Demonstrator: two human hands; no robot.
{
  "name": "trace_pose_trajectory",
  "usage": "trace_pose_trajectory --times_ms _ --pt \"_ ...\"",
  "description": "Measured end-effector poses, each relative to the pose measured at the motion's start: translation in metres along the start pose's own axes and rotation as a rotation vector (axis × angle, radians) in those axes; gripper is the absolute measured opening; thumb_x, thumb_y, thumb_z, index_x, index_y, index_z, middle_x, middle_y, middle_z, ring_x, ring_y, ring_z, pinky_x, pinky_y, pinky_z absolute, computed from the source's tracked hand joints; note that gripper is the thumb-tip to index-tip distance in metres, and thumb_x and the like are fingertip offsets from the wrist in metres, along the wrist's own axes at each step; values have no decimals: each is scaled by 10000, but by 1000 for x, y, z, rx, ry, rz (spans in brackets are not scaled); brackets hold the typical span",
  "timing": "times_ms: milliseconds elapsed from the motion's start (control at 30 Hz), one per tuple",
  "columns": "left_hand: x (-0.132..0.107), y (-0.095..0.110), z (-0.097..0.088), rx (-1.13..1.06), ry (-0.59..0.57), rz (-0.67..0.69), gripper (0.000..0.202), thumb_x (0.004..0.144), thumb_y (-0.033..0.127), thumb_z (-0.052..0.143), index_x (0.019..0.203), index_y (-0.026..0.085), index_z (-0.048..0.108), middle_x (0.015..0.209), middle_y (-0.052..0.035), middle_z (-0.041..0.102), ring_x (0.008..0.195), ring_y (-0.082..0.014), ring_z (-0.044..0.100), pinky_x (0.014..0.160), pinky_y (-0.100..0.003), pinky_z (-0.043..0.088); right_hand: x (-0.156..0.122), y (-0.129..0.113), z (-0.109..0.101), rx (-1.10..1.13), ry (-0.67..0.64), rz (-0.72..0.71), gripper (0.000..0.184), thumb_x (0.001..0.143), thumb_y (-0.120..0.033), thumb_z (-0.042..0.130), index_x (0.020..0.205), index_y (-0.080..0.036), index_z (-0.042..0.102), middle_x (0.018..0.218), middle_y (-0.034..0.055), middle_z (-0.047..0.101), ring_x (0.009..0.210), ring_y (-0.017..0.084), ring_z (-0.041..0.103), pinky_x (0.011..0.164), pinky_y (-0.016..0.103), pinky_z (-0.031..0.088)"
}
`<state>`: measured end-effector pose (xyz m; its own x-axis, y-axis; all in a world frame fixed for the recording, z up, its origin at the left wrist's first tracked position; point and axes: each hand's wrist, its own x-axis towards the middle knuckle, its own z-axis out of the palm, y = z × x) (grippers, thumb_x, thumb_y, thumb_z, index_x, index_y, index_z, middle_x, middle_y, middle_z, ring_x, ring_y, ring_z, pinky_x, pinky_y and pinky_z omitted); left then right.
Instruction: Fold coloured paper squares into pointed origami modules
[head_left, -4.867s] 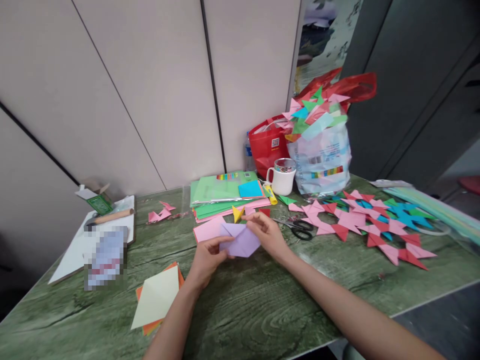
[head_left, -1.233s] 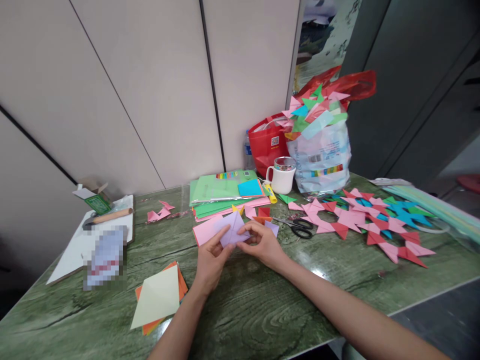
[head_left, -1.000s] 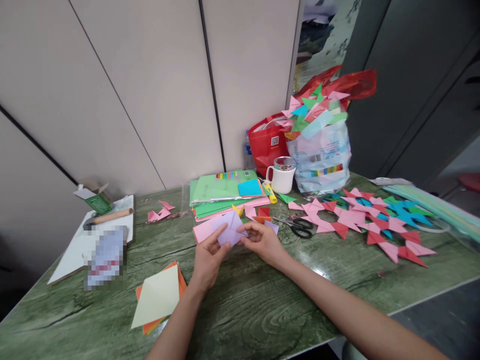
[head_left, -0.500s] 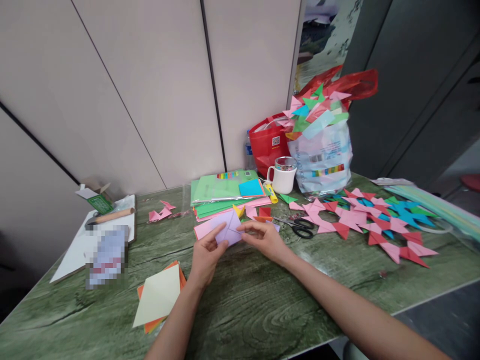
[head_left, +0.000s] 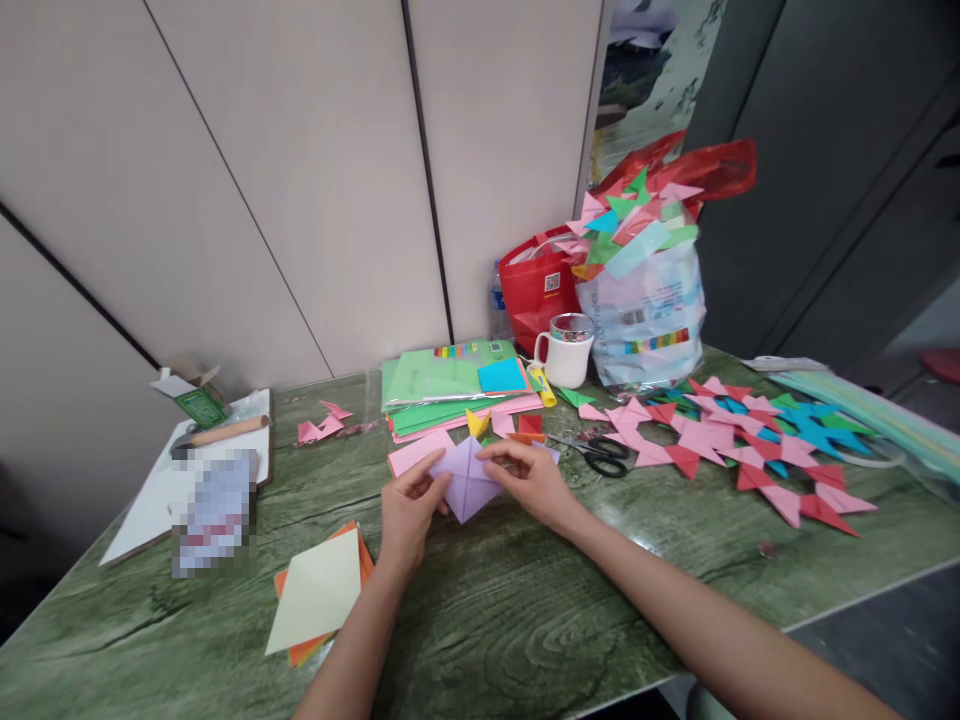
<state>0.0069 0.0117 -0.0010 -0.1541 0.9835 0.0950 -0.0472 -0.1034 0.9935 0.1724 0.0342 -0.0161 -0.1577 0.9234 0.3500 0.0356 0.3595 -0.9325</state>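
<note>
A purple sheet of origami paper (head_left: 466, 482) with crossing creases is held between my two hands, one corner pointing toward me. My left hand (head_left: 410, 505) pinches its left side, thumb in front. On the opposite side, my right hand (head_left: 531, 480) grips the right edge between thumb and fingers. Pink paper (head_left: 421, 450) lies just behind my left fingers. Small folded pieces, among them a yellow one (head_left: 477, 423) and a red one (head_left: 529, 424), rest behind the purple sheet. Black-handled scissors (head_left: 604, 456) lie to the right of my right hand.
Stacked coloured paper packs (head_left: 450, 375), a white mug (head_left: 568, 350), a red bag (head_left: 534, 290) and a bag stuffed with folded paper (head_left: 645, 310) stand along the wall. Many folded pieces (head_left: 705, 432) spread rightward. Loose sheets (head_left: 319, 590) and a hammer (head_left: 225, 435) on a white board are leftward.
The purple paper has turned between my hands, so a corner now points toward me and its creases form a cross. Both hands stay nearly in place.
</note>
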Motion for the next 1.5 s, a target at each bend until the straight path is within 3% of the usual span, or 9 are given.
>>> trace_pose_trajectory --times_ms 167,300,467,767,867,1033,1233,1367,1500 --pt "-1 0 0 56 -34 2 419 606 252 707 1005 129 663 489 62 506 404 -45 427 431 -179 340 -1 0 1 58 22 -1 192 712 -279 612 861 -174 556 763 16 592 689 129 561 556 218 442" --pt "-1 0 -2 63 -36 32 405 622 302 695 1000 161 671 540 34 568 424 -54 423 413 -179 319 -2 -3 1 137 15 32 319 705 -274 624 981 -188 489 767 17 617 696 135 590 570 226 465" --pt "-2 3 1 22 -20 15 324 595 311 706 890 177 712 723 -47 692 535 -120 538 465 -216 393 -1 -2 1 54 21 8 202 735 -306 597 888 -173 603 803 42 645 706 147 595 584 249 475" --pt "-4 4 4 36 -7 -24 213 548 275 747 704 134 709 594 -28 663 458 -91 500 386 -177 338 -2 0 3 126 -31 9 203 735 -316 611 886 -182 594 790 25 634 742 148 599 659 265 485" --pt "-3 4 3 29 -2 -28 201 551 268 746 699 138 709 597 -25 662 461 -87 499 394 -177 342 -3 -2 2 147 -99 9 202 745 -323 606 899 -193 605 829 29 632 770 150 597 665 265 484" --pt "-3 5 1 40 7 -31 239 552 302 745 717 132 713 611 -28 644 445 -73 460 363 -168 296 -4 -4 1 123 -270 -38 347 628 -318 721 950 -212 645 960 43 629 879 189 583 728 293 480" --pt "-3 3 1 -27 -30 -85 373 652 433 651 880 138 679 430 59 452 352 -38 320 324 -156 202 -1 2 2 147 -92 -6 303 611 -318 729 881 -207 650 898 39 625 852 184 582 750 308 468" --pt "-5 4 3 79 -121 -105 295 600 417 694 621 127 640 392 65 409 340 -33 291 329 -164 178 0 2 2 158 -7 -28 348 566 -319 756 869 -196 637 882 33 598 846 179 569 738 288 464" --pt "-5 7 4 166 -86 -35 274 617 379 686 513 137 610 387 59 406 356 -44 290 358 -185 181 -2 -2 2 83 1 -9 206 696 -340 655 820 -184 606 809 29 571 759 155 556 633 257 469"
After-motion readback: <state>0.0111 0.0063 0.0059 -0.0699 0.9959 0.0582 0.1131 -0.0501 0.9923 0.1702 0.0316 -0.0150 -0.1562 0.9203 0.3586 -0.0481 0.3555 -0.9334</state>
